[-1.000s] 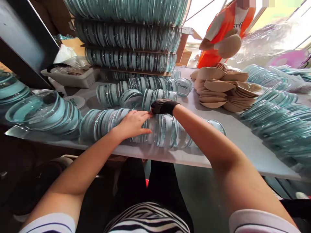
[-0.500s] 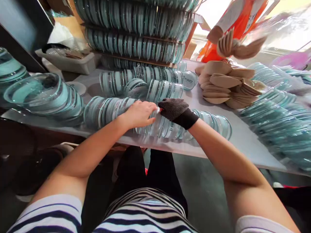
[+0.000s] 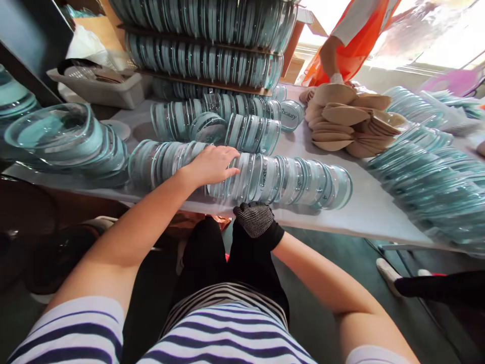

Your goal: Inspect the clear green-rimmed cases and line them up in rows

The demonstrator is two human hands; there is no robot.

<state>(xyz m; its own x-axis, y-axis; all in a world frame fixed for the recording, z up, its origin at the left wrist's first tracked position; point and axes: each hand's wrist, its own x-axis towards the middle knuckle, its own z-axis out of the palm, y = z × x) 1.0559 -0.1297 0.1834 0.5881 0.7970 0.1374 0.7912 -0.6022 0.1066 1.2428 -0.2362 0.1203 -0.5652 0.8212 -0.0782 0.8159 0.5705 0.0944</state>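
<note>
My bare left hand [image 3: 214,164] lies over the middle of a long row of round, clear pouches [image 3: 288,179] with teal rims, standing on edge along the table's front. Its fingers are stretched out and its thumb is apart, touching the tops of the row. At the table's front edge, just below that row, is my right hand [image 3: 255,217] in a black dotted glove. The gloved fingers are curled in, and what they hold, if anything, is hidden. Some pouches show dark lettering. Shorter rows of the same pouches [image 3: 253,131] stand right behind.
Tall tiers of pouches [image 3: 208,55] rise at the back. A grey bin [image 3: 113,93] sits back left, near stacked pouches [image 3: 68,146]. Brown, curved pieces [image 3: 337,124] and fanned-out pouches [image 3: 447,187] lie on the right. A co-worker in an orange apron [image 3: 354,38] stands behind the table.
My right hand has moved from the top of the front row down to the table's front edge. My left hand stays on the row. The co-worker's hand has come down to the brown pieces.
</note>
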